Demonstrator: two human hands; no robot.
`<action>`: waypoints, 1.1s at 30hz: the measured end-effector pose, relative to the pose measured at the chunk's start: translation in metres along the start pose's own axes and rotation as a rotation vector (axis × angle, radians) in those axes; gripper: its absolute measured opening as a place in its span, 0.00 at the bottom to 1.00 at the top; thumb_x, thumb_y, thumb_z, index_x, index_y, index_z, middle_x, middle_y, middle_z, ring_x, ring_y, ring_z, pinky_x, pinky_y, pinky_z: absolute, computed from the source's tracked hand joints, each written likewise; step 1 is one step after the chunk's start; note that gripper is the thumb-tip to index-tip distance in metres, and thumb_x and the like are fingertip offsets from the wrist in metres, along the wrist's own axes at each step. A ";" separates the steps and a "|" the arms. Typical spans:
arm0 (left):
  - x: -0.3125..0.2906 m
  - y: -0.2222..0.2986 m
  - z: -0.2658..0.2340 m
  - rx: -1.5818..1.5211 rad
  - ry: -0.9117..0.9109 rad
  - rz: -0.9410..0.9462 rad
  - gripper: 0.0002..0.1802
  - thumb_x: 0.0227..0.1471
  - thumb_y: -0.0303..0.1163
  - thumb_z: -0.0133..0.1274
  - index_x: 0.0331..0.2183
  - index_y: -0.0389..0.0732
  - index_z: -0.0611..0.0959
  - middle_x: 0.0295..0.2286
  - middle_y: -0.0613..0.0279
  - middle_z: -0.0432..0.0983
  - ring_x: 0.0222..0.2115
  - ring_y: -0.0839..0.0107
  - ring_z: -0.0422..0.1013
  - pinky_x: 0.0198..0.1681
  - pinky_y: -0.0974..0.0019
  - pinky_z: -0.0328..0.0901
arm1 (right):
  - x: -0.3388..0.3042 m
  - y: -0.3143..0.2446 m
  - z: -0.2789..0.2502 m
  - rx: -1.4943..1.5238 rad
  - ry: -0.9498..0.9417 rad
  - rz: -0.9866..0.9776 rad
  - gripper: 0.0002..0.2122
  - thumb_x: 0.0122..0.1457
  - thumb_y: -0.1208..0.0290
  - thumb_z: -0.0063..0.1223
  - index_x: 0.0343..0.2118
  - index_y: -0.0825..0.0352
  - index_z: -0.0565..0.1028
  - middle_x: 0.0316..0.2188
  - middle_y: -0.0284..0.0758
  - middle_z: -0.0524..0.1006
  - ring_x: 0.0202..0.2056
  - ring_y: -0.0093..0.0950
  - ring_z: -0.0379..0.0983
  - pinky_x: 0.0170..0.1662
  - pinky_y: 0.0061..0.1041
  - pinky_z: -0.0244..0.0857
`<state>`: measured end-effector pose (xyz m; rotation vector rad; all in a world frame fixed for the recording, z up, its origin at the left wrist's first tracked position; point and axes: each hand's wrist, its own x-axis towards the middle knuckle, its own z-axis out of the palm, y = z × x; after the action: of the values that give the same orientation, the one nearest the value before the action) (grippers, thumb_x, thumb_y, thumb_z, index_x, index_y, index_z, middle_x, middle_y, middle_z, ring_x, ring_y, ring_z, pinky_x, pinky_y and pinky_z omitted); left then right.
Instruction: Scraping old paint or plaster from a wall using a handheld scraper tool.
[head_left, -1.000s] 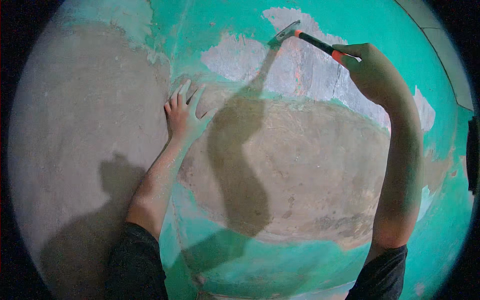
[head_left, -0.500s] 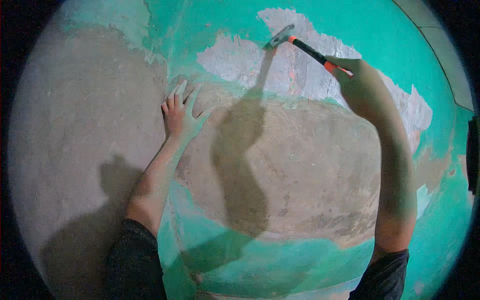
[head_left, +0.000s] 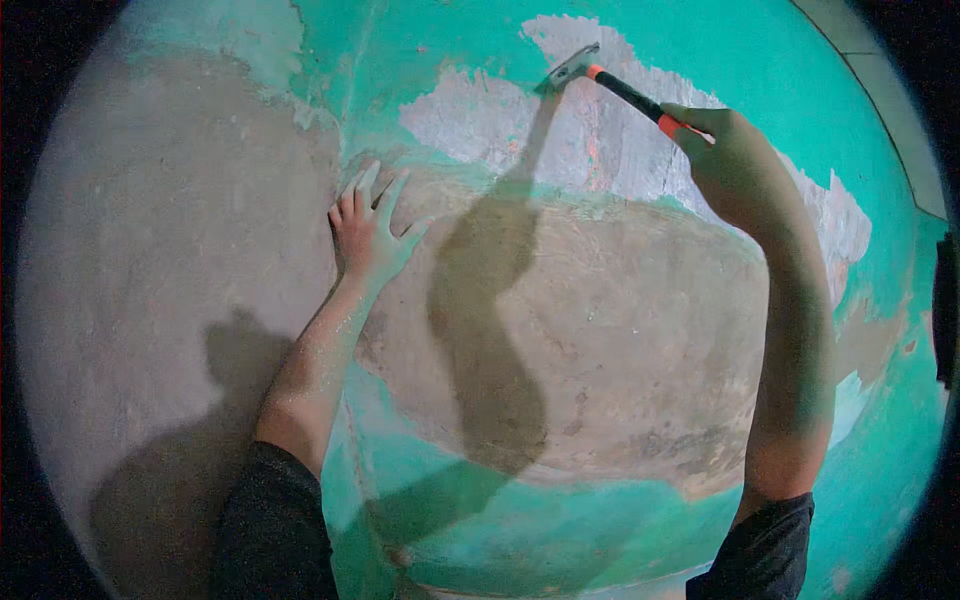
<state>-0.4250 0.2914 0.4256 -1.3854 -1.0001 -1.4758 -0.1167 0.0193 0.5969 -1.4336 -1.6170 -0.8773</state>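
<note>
A scraper (head_left: 633,96) with a grey metal head and a black-and-orange handle is gripped in my right hand (head_left: 728,165). Its head lies over the left part of a pale, jagged-edged bare patch (head_left: 640,150) in the green paint; whether the blade touches the wall I cannot tell. Lower and to the left, my left hand (head_left: 368,232) rests against the wall (head_left: 600,330) with its fingers spread, holding nothing. It sits near a ridge between two brownish, paint-free areas.
Green paint (head_left: 430,35) surrounds the bare areas above, below and at the right. Shadows of my arms (head_left: 490,330) fall across the wall. A lighter panelled strip (head_left: 890,100) runs along the upper right, and a dark object (head_left: 945,310) stands at the far right edge.
The whole view has shifted slightly, moving everything a little to the right in the picture. Against the wall, both hands and the scraper keep almost the same places.
</note>
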 end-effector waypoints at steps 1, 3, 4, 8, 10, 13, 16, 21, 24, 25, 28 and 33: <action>0.000 -0.001 -0.001 0.003 0.000 -0.003 0.44 0.47 0.60 0.64 0.64 0.61 0.72 0.64 0.58 0.60 0.64 0.54 0.55 0.62 0.43 0.51 | 0.001 0.004 0.005 -0.025 0.049 -0.074 0.15 0.64 0.71 0.50 0.51 0.60 0.81 0.30 0.53 0.81 0.29 0.44 0.80 0.35 0.38 0.71; 0.001 -0.004 -0.003 0.009 0.007 -0.010 0.44 0.47 0.60 0.64 0.64 0.62 0.71 0.64 0.59 0.60 0.64 0.54 0.55 0.61 0.43 0.51 | 0.001 0.006 0.003 -0.049 0.096 -0.148 0.15 0.64 0.70 0.50 0.51 0.61 0.81 0.29 0.52 0.81 0.27 0.42 0.79 0.34 0.38 0.70; 0.000 -0.004 -0.003 0.011 0.004 -0.011 0.44 0.47 0.60 0.64 0.64 0.62 0.71 0.64 0.59 0.60 0.64 0.54 0.55 0.61 0.43 0.51 | 0.001 0.004 -0.004 -0.032 0.032 -0.099 0.15 0.64 0.70 0.50 0.51 0.61 0.81 0.30 0.53 0.81 0.28 0.43 0.79 0.34 0.38 0.70; 0.000 -0.001 0.000 0.006 0.001 -0.012 0.44 0.47 0.61 0.64 0.64 0.63 0.72 0.64 0.59 0.60 0.63 0.55 0.56 0.61 0.44 0.52 | -0.007 0.001 0.009 -0.049 0.061 -0.080 0.15 0.65 0.70 0.49 0.51 0.62 0.81 0.32 0.54 0.80 0.30 0.47 0.79 0.37 0.39 0.71; 0.000 -0.002 0.001 0.010 0.009 -0.005 0.43 0.47 0.61 0.64 0.64 0.64 0.72 0.64 0.59 0.60 0.63 0.55 0.56 0.61 0.44 0.52 | -0.003 0.000 -0.001 -0.013 0.012 -0.044 0.15 0.65 0.70 0.49 0.51 0.61 0.81 0.32 0.55 0.80 0.31 0.49 0.79 0.38 0.39 0.72; 0.000 -0.005 0.001 0.018 0.030 0.002 0.43 0.48 0.61 0.64 0.63 0.63 0.73 0.64 0.59 0.60 0.63 0.54 0.56 0.61 0.45 0.52 | -0.002 0.006 0.011 -0.031 0.019 -0.080 0.15 0.65 0.71 0.48 0.51 0.61 0.81 0.32 0.54 0.81 0.31 0.48 0.79 0.38 0.39 0.72; 0.000 -0.001 0.001 0.023 0.009 0.002 0.43 0.48 0.61 0.64 0.63 0.62 0.73 0.64 0.59 0.60 0.63 0.54 0.56 0.61 0.44 0.52 | -0.004 0.007 0.009 -0.096 0.058 -0.145 0.14 0.65 0.70 0.49 0.50 0.62 0.82 0.31 0.53 0.81 0.31 0.47 0.80 0.38 0.41 0.72; 0.001 -0.002 0.001 0.006 0.032 0.006 0.43 0.47 0.60 0.64 0.63 0.61 0.73 0.64 0.58 0.60 0.63 0.54 0.56 0.60 0.44 0.52 | 0.000 0.002 0.014 -0.016 0.021 -0.086 0.14 0.64 0.69 0.50 0.49 0.63 0.82 0.31 0.54 0.81 0.32 0.50 0.80 0.39 0.42 0.71; 0.000 -0.003 -0.001 0.027 0.005 -0.016 0.44 0.47 0.60 0.64 0.64 0.62 0.72 0.64 0.59 0.61 0.63 0.54 0.56 0.60 0.43 0.52 | 0.003 0.006 0.011 -0.014 0.089 -0.150 0.14 0.64 0.68 0.50 0.49 0.62 0.82 0.32 0.54 0.81 0.33 0.48 0.81 0.39 0.41 0.72; 0.000 -0.004 -0.001 0.029 0.010 -0.017 0.44 0.47 0.60 0.64 0.64 0.62 0.72 0.64 0.59 0.61 0.63 0.54 0.56 0.60 0.43 0.52 | 0.005 0.009 0.004 0.009 0.042 -0.118 0.14 0.64 0.68 0.50 0.49 0.61 0.82 0.34 0.54 0.81 0.36 0.51 0.80 0.41 0.42 0.72; -0.002 -0.003 0.000 -0.017 0.034 0.016 0.44 0.47 0.60 0.64 0.64 0.63 0.72 0.64 0.59 0.61 0.63 0.54 0.56 0.61 0.43 0.51 | 0.007 0.003 0.023 0.007 0.056 -0.078 0.14 0.63 0.69 0.50 0.49 0.60 0.82 0.36 0.55 0.80 0.38 0.52 0.80 0.43 0.41 0.73; -0.001 -0.003 0.003 0.012 0.025 0.004 0.43 0.47 0.60 0.64 0.63 0.64 0.73 0.64 0.60 0.60 0.63 0.55 0.56 0.61 0.44 0.51 | 0.007 -0.012 -0.011 -0.011 -0.044 -0.071 0.16 0.62 0.72 0.49 0.50 0.61 0.82 0.31 0.54 0.81 0.28 0.46 0.78 0.36 0.40 0.71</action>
<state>-0.4268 0.2949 0.4247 -1.3563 -0.9889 -1.4785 -0.1278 0.0115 0.6085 -1.4194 -1.7079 -0.9014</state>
